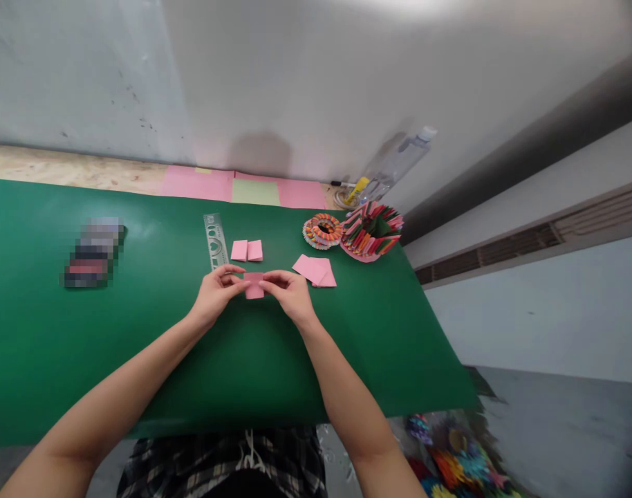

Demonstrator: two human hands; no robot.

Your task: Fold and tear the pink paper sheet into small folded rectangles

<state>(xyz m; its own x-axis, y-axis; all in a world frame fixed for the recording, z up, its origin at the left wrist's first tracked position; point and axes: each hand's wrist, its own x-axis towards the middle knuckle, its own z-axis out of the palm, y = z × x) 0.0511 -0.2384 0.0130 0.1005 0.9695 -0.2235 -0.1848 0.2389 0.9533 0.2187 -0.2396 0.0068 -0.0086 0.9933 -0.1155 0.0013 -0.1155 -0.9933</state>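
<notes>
Nearest the camera, two bare forearms reach forward over the green worktop, above a lap in checked cloth. The left hand and the right hand meet on one small pink paper that lies on the worktop between them; the fingertips of both hands are pinched on its upper edge, left hand on its left side, right hand on its right.

Just beyond the right hand lies a loose pile of pink sheets, overlapping; how many cannot be told. Just beyond the left hand lie two folded pink pieces side by side, touching. To their left one clear ruler lies pointing away from the person. Well to the left sits one blurred dark object.

Farther right, near the worktop's back corner, one ring of coloured folded paper rests just beside one bowl-shaped paper model of red, green and pink pieces. Behind them one clear plastic bottle leans against the wall. Along the back edge, pink and pale green paper sheets lie flat against the wall.
</notes>
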